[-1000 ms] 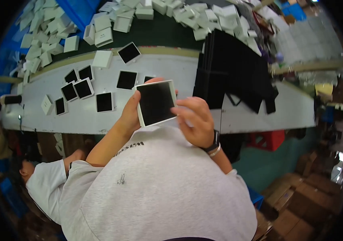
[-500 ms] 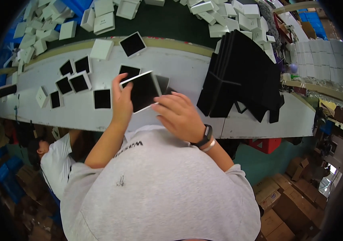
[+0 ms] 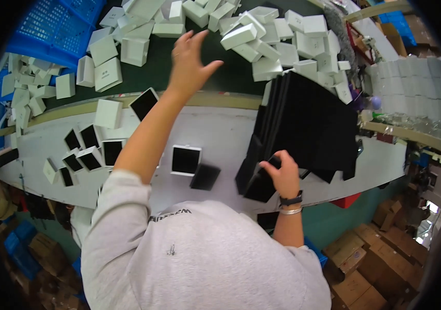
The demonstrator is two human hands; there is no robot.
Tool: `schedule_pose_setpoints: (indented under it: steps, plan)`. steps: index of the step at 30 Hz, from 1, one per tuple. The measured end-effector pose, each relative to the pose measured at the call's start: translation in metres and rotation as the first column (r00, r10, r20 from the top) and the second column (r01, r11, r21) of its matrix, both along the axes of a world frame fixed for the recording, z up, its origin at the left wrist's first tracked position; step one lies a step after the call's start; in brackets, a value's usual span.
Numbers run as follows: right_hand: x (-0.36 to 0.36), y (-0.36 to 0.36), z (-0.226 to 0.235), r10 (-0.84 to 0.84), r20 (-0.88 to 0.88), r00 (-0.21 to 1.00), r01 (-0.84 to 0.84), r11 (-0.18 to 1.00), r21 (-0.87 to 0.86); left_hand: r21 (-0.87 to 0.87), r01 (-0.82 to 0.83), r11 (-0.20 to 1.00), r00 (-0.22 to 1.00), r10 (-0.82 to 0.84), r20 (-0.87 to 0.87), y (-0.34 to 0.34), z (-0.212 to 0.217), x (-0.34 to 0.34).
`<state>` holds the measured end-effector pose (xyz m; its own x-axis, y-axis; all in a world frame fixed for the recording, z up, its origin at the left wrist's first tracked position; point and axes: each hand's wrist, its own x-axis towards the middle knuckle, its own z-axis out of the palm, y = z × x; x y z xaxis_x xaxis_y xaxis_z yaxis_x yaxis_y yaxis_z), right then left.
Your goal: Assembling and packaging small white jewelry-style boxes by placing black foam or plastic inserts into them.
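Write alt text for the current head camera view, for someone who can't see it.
A person's open left hand stretches over a dark green surface near piled white boxes, while the right hand is at stacked black sheets. Several black-faced white boxes lie on the pale table.

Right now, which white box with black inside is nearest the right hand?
The rightmost black-filled box, beside the dark square; the others lie farther left.

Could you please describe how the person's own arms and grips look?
Light grey short sleeves cover the upper arms, leaving the forearms bare. The left grip and right grip wear no gloves. The right wrist carries a dark watch-like band with a pale, shiny bracelet beside it; the left wrist shows neither.
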<state>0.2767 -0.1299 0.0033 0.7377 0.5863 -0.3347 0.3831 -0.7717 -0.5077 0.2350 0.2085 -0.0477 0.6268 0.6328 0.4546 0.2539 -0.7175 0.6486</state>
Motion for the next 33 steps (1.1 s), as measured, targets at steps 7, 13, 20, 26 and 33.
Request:
schedule_pose_setpoints:
  steps: [7, 13, 20, 26, 33]
  plan:
    - [-0.008, -0.035, 0.029, 0.409, -0.791, 0.456, 0.062, 0.872, 0.486, -0.138, 0.137, 0.981, 0.939, -0.173, -0.297, 0.015, -0.023, 0.099]
    - [0.010, -0.067, 0.012, 0.436, -0.731, 0.525, 0.658, 0.337, 0.674, -0.893, 0.054, 0.446, 0.998, 0.003, 0.062, -0.008, 0.012, -0.040]
    - [-0.070, 0.057, 0.053, 0.088, -0.492, 0.866, 0.366, 0.557, 0.746, -0.937, 0.316, 0.150, 0.940, 0.086, 0.331, -0.152, 0.086, -0.186]
    - [-0.125, 0.058, 0.051, 0.283, -0.019, 0.959, -0.202, 0.728, 0.655, -0.857, 0.497, 0.134, 0.864, 0.019, 0.504, -0.184, 0.074, -0.238]
    - [-0.145, 0.033, 0.043, 0.551, -0.283, 0.785, -0.294, 0.733, 0.613, -0.960, 0.257, 0.114, 0.931, 0.238, 0.278, -0.208, 0.084, -0.251]
